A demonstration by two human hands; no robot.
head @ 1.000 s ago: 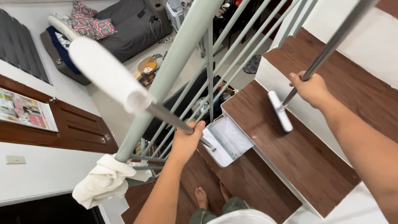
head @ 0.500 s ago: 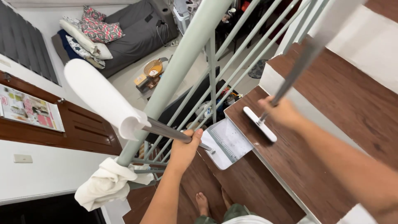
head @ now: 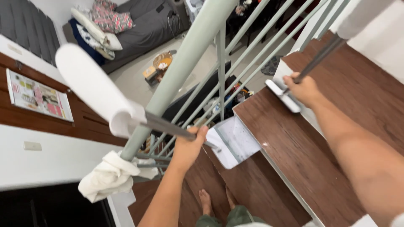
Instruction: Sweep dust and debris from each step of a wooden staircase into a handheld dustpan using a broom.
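Observation:
My left hand [head: 189, 147] grips the metal handle of a white dustpan [head: 232, 142], whose tray rests against the edge of a brown wooden stair step [head: 290, 151]. The handle ends in a thick white grip [head: 90, 86] near the camera. My right hand [head: 302, 89] holds the metal pole of a broom [head: 320, 54]. Its flat white head [head: 283, 96] sits at the far corner of the same step, next to the white riser.
A pale green stair railing [head: 185, 71] with thin balusters runs between my hands. A white cloth [head: 110, 176] hangs at its base. My bare feet [head: 214, 199] stand on a lower step. Below lie a grey sofa [head: 139, 29] with cushions and a small basket [head: 162, 63].
The broom head swept toward the dustpan, then went back to the far corner of the step. The dustpan stayed at the step's edge.

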